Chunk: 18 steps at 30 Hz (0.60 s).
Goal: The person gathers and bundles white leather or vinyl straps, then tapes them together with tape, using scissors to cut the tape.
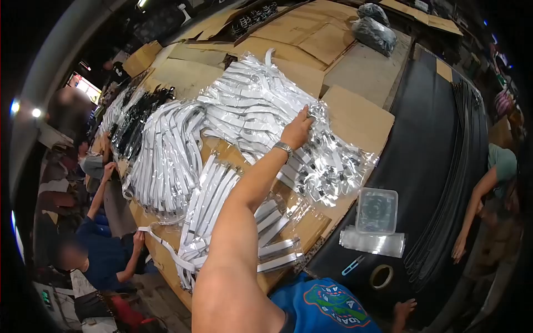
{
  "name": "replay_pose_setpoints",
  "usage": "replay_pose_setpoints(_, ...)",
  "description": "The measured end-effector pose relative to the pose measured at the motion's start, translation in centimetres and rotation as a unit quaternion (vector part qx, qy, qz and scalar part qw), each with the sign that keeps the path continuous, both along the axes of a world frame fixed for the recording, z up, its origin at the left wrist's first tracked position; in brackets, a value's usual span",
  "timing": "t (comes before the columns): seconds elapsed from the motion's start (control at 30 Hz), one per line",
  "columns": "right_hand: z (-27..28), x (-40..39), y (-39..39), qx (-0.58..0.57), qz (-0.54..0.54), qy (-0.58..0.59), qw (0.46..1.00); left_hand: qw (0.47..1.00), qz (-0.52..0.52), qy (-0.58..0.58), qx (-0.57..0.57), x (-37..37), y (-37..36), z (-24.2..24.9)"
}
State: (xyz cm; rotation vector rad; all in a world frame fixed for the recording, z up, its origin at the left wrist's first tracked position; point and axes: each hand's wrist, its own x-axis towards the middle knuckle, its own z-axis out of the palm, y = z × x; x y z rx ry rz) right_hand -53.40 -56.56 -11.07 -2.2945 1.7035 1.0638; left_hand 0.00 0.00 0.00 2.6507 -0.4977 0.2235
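My left hand (297,130), with a metal watch on its wrist, reaches over a wide heap of white straps in clear plastic bags (250,100). Its fingers lie stretched across the bags near the heap's right side, where small dark end pieces (325,169) show through the plastic. My right hand (405,311) hangs low beside my blue shirt, partly in shadow. Its fingers are apart and nothing shows in them. More bagged white straps lie in a thick bundle (166,161) to the left and in a looser row (214,194) near my forearm.
On the black surface are a clear plastic box (377,211), plastic bags (372,242), blue thread snips (352,265), a tape roll (381,276) and long black cords (449,183). Cardboard (358,119) lies under the heap. One co-worker's hand (139,238) holds a white strap; another person stands right.
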Motion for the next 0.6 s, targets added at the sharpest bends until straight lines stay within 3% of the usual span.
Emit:
replay_pose_setpoints(0.17, 2.5, 1.3, 2.5, 0.005, -0.015, 0.016, 1.000, 0.984, 0.009, -0.146, 0.103, 0.0, -0.4, 1.4)
replay_pose_setpoints(0.27, 2.1, 0.5, 1.9, 0.004, 0.007, -0.003, 1.000, 0.976, 0.155, -0.125, 0.085, 0.9, -0.2, 1.1)
replay_pose_setpoints(0.37, 0.5, -0.2, 1.0, 0.001, 0.049, -0.001, 0.999, 0.982, 0.125, 0.005, 0.142, 1.2, 1.2, 1.1)
replay_pose_setpoints(0.43, 1.9, -0.4, 1.5, 0.014, 0.073, -0.011, 0.997, 0.982, 0.122, -0.095, 0.108, -0.4, 0.5, 1.8)
replay_pose_setpoints(0.5, -0.8, -1.5, 0.0, 0.009, 0.093, -0.030, 0.995, 0.982, 0.122, -0.141, 0.031, -3.7, -0.5, 3.8)
replay_pose_setpoints(0.6, -0.4, -1.8, -0.2, 0.003, 0.105, -0.048, 0.993, 0.974, 0.101, -0.187, -0.078, -11.6, -2.5, 2.5)
